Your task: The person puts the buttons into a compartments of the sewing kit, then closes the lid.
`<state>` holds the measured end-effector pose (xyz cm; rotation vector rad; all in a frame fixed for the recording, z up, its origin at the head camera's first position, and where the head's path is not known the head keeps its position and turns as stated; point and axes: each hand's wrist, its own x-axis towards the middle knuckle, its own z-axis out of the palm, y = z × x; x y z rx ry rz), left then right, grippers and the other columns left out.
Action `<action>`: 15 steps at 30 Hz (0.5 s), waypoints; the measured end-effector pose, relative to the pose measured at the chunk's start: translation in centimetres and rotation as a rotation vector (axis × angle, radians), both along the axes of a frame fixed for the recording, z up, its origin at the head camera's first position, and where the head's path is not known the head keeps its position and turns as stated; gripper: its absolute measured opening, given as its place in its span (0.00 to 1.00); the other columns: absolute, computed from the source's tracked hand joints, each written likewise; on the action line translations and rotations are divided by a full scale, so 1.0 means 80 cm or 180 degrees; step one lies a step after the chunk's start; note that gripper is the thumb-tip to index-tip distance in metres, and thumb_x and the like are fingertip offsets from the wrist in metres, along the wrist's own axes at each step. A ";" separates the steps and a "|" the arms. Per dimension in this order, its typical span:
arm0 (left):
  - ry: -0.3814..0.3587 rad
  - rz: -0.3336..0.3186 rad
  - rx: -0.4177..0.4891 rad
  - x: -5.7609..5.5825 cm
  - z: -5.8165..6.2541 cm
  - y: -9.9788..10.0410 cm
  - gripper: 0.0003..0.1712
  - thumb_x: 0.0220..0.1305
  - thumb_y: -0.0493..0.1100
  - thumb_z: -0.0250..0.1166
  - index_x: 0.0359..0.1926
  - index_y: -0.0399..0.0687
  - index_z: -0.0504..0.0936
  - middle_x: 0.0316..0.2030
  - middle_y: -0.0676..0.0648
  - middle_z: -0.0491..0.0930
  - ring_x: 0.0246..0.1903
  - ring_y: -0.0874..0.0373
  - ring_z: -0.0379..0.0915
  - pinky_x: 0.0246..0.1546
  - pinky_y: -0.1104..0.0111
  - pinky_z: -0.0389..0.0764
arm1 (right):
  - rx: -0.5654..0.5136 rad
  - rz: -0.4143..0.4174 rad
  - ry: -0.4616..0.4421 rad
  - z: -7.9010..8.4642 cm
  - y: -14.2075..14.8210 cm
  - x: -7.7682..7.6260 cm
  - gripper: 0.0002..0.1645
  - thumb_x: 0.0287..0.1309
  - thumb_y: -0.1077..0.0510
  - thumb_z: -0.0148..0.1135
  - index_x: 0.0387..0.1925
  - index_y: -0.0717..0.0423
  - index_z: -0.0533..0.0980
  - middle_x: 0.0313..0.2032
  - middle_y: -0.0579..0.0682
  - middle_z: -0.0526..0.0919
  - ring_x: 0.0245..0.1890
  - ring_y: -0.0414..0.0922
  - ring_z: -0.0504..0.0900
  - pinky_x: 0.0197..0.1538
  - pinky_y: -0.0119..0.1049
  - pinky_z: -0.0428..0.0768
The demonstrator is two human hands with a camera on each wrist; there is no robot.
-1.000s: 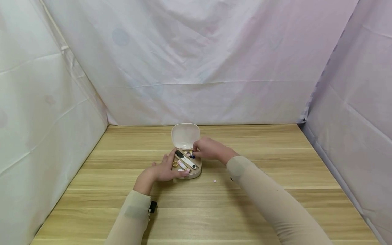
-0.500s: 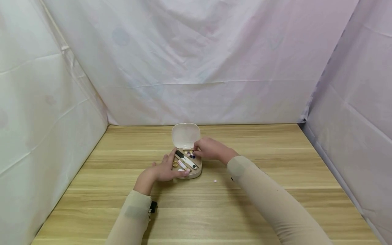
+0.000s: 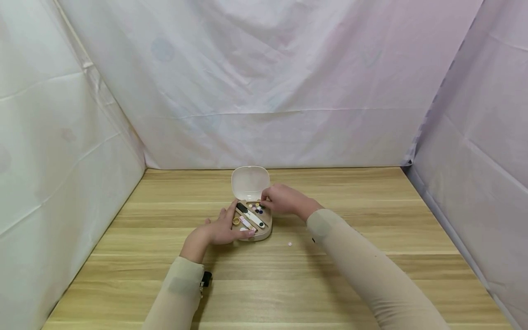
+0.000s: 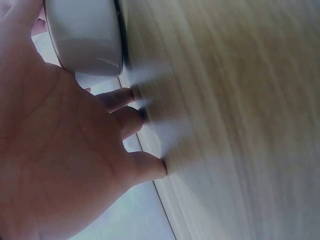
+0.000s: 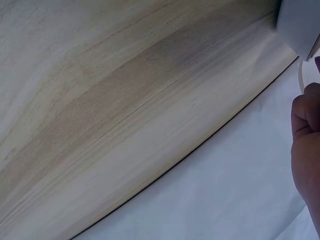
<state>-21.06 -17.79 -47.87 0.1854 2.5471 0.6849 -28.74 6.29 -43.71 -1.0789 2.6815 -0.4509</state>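
Note:
A sewing kit box (image 3: 261,237) stands with its white lid (image 3: 250,182) raised. My left hand (image 3: 222,229) is spread around its near left corner, thumb along the front rim and index finger along the left side. In the left wrist view, other fingertips (image 4: 150,167) touch the table. My right hand (image 3: 284,200) reaches over the box's far right compartment with bent fingers. Several small buttons (image 3: 257,208) lie there; whether the fingertips pinch one is hidden. Also in the box are a slim white and black tool (image 3: 251,216), a gold ring-shaped piece (image 3: 236,221) and a pink-and-white strip (image 3: 246,222).
A single pale button (image 3: 290,244) lies on the wooden table (image 3: 330,293), right of the box. White cloth (image 3: 264,82) hangs behind the table and along both sides.
My right fingertips have shifted slightly up and right, showing more of the buttons. The left hand and the box keep their place.

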 end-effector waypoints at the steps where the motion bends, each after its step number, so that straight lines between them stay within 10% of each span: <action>1: -0.0001 -0.0001 -0.0004 0.000 0.000 0.000 0.78 0.57 0.86 0.62 0.86 0.61 0.22 0.86 0.33 0.36 0.87 0.42 0.27 0.79 0.27 0.31 | 0.0010 0.0014 -0.0003 -0.001 0.000 0.000 0.11 0.77 0.56 0.62 0.45 0.56 0.88 0.40 0.49 0.92 0.34 0.37 0.83 0.44 0.35 0.86; 15: -0.0022 0.0006 0.0007 -0.001 -0.002 0.000 0.77 0.58 0.85 0.63 0.86 0.63 0.22 0.86 0.33 0.36 0.87 0.42 0.27 0.79 0.27 0.32 | -0.0022 0.0227 -0.0047 -0.004 0.002 0.000 0.12 0.76 0.59 0.60 0.40 0.55 0.88 0.35 0.47 0.90 0.31 0.36 0.80 0.42 0.33 0.83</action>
